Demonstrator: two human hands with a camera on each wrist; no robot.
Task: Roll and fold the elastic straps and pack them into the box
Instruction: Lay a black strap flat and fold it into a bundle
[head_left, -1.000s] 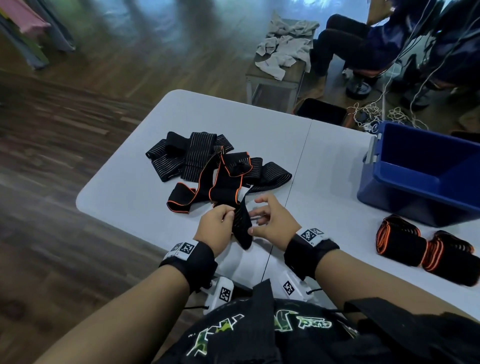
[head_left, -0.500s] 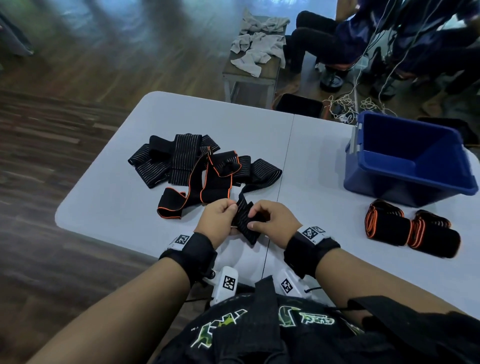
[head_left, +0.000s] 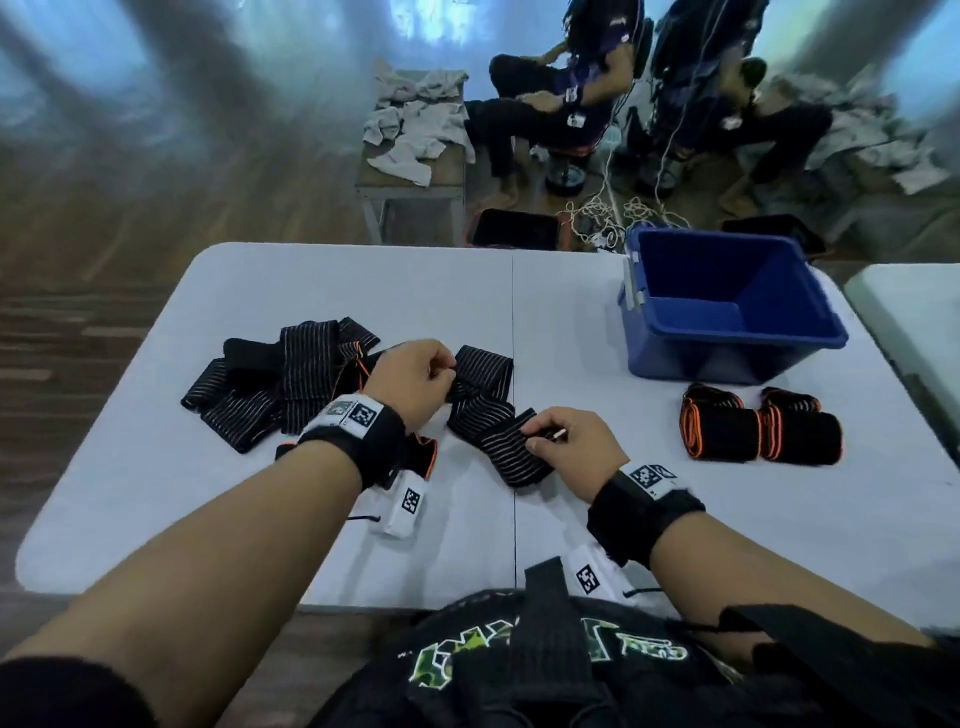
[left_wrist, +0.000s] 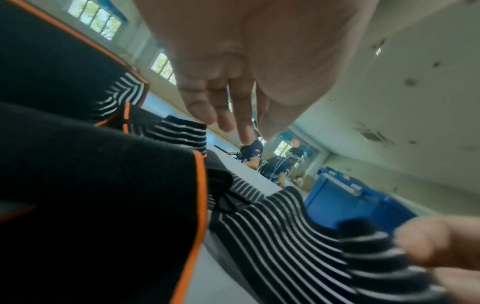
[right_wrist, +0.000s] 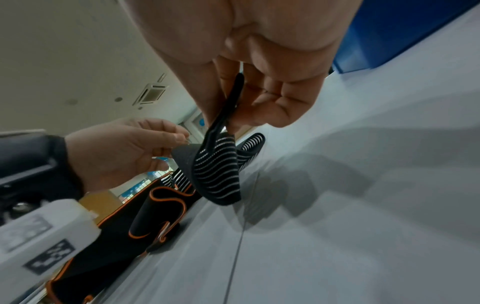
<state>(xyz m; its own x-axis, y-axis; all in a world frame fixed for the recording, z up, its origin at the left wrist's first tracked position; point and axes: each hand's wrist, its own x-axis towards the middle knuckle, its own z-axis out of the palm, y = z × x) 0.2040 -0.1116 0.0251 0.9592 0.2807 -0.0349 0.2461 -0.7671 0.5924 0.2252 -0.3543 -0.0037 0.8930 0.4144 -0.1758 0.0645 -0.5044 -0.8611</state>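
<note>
A black strap with white stripes (head_left: 488, 421) lies slack across the table's middle seam. My right hand (head_left: 540, 439) pinches its near end between thumb and fingers (right_wrist: 233, 115). My left hand (head_left: 449, 366) hovers at the strap's far part with fingers loosely curled. In the left wrist view nothing shows between its fingers (left_wrist: 228, 115), and the strap (left_wrist: 285, 226) runs below them. A black strap with orange trim (left_wrist: 103, 185) lies under my left wrist. The blue box (head_left: 748, 335) stands open at the back right, with two rolled orange-edged straps (head_left: 722, 431) (head_left: 800, 431) in front of it.
A pile of unrolled striped straps (head_left: 291, 379) covers the table's left middle. The white table (head_left: 623, 509) has bare surface near me. A second table (head_left: 914, 312) adjoins on the right. Beyond the far edge are a bench with cloths (head_left: 415, 130) and seated people (head_left: 571, 104).
My hands were together on the strap's end; now they are apart. The left hand has moved forward and off the end, while the right keeps it and has shifted right.
</note>
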